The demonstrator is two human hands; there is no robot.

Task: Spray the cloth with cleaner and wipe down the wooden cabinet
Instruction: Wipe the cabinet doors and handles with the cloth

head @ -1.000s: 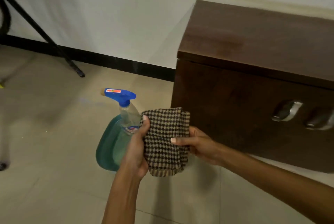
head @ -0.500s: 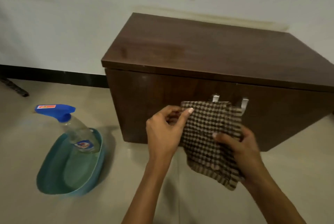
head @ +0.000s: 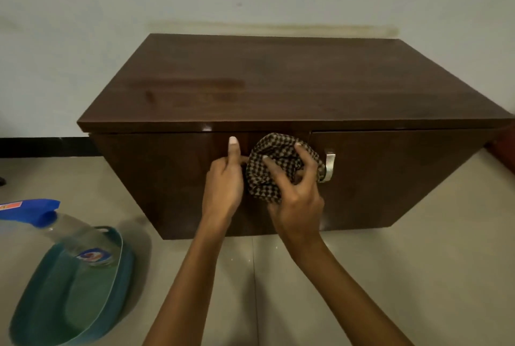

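Head view showed the right hand (head: 298,200) clutching the bunched cloth (head: 276,150) before the cabinet (head: 278,80) front, just under its top's front edge, the left hand (head: 223,186) alongside, thumb raised, grasp unclear.

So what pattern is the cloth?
The cloth has small brown-and-beige checks; head view.

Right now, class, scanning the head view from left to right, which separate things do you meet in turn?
spray bottle → left hand → cloth → metal handle
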